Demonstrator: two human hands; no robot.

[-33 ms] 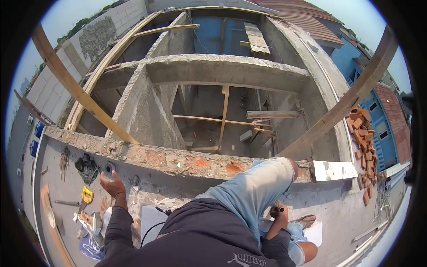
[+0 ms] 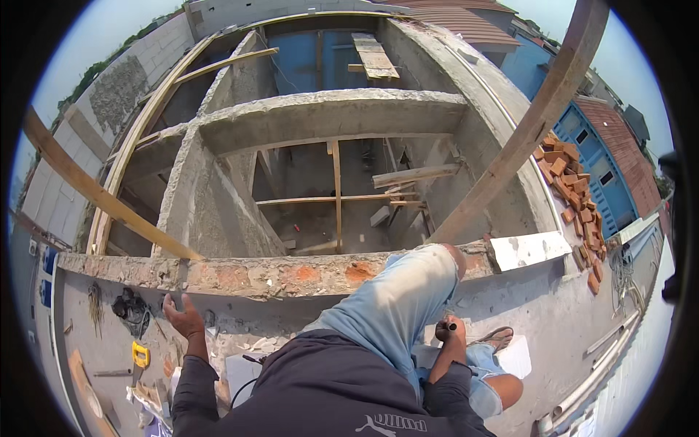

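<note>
My left hand (image 2: pixel 185 319) is raised on the left with its fingers apart and nothing in it. It is nearest to the rough, broken edge of a brick and concrete wall top (image 2: pixel 240 277). Down by my bent leg, my right hand (image 2: pixel 453 330) is wrapped round a dark round bar (image 2: pixel 451 326), whose end points up; the rest of it is hidden. One knee, in faded denim shorts (image 2: pixel 386 288), rests at the wall top. A sandalled foot (image 2: pixel 496 338) lies beside a white block (image 2: pixel 517 358).
Beyond the wall top drops a deep open shaft with concrete beams (image 2: pixel 335 116) and timber props (image 2: pixel 338 189). Slanting wooden posts (image 2: pixel 109 193) rise at both sides. A yellow-handled saw (image 2: pixel 140 355) and rubble lie left; orange bricks (image 2: pixel 575 197) and pipes (image 2: pixel 593 375) lie right.
The view has turned, so the scene sits further left. My right hand has lifted a little and the bar's end tips more upward. My left hand stays spread.
</note>
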